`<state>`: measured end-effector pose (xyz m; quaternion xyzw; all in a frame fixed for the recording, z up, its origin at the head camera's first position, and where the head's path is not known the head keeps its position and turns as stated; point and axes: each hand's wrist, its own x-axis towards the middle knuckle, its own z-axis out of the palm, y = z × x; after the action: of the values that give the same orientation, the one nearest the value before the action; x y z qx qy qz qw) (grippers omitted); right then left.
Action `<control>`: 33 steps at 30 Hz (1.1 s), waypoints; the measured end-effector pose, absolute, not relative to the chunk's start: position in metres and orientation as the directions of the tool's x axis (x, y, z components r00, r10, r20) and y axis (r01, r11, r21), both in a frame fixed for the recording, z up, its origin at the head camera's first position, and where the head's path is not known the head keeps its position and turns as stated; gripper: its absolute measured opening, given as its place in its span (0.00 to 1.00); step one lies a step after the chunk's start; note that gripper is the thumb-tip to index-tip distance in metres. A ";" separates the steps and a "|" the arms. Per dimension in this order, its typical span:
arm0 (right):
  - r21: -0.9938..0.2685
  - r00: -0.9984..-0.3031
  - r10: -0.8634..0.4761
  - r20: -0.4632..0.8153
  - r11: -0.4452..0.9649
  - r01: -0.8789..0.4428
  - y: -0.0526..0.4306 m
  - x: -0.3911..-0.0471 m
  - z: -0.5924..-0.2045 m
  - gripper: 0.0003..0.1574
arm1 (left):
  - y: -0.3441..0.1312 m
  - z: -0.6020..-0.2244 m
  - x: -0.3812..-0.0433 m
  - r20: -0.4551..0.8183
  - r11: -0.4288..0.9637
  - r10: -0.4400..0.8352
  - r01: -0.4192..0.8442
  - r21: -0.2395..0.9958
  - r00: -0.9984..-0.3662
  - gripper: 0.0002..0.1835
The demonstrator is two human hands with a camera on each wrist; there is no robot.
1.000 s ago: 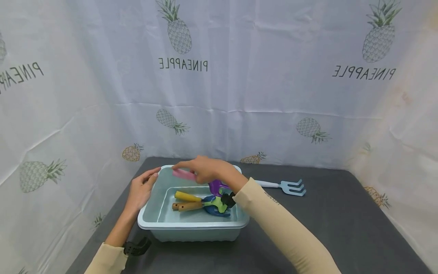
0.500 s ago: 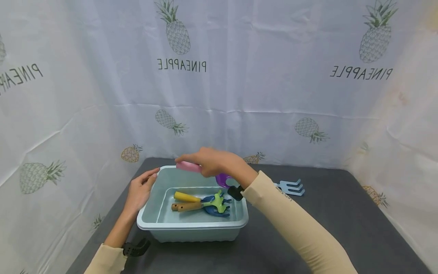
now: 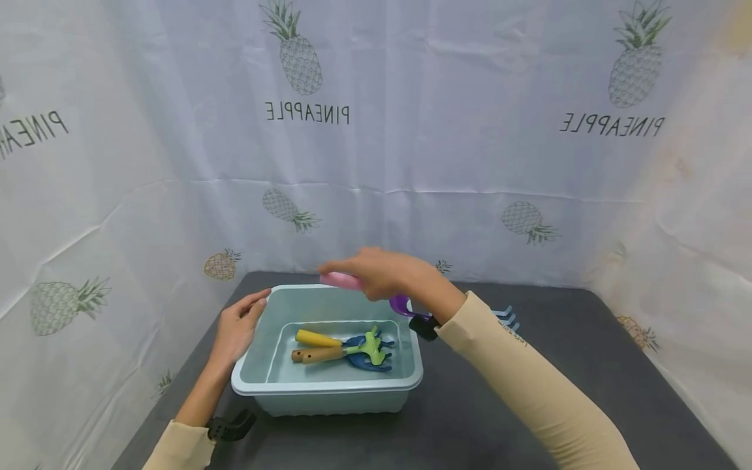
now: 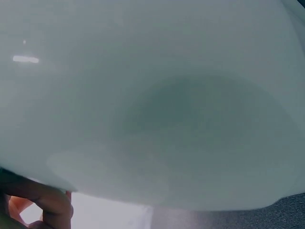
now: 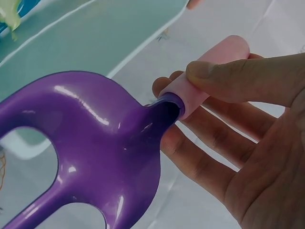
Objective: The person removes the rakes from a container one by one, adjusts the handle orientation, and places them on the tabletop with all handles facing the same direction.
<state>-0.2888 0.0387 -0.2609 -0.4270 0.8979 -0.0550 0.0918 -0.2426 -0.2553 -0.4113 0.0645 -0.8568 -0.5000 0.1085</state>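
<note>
My right hand (image 3: 384,271) holds a garden hand fork by its pink handle (image 3: 341,281), above the back right of a pale blue-green basin (image 3: 329,388). The fork's purple head (image 5: 95,138) fills much of the right wrist view; thumb and fingers pinch the handle there. On the left rim, my left hand (image 3: 235,326) grips the basin. Its curled fingers (image 4: 55,210) show at the corner of the left wrist view, beside the outer wall. Inside the basin lie small garden tools: one with a yellow handle (image 3: 317,338), others with wooden handles (image 3: 323,354), with green and blue heads.
A light-blue hand fork (image 3: 506,318) lies on the dark tabletop (image 3: 564,365) at the right, mostly hidden behind the right sleeve. A pineapple-print curtain (image 3: 399,143) closes off the back and both sides.
My right hand has lifted the purple-headed fork and moved it rightward, uncovering the green tool head in the basin. The sleeve now hides more of the light-blue fork. My left hand stays on the rim.
</note>
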 end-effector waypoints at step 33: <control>-0.193 -0.732 -0.668 -0.134 0.742 -0.642 0.147 -0.291 -0.284 0.47 | -0.256 -0.411 -0.241 0.120 0.492 -0.221 -0.005 0.870 -0.968 0.27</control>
<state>-0.2910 0.1469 -0.2838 -0.3529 0.9282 -0.0669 0.0974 -0.2414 -0.2558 -0.4111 0.0660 -0.8570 -0.4996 0.1082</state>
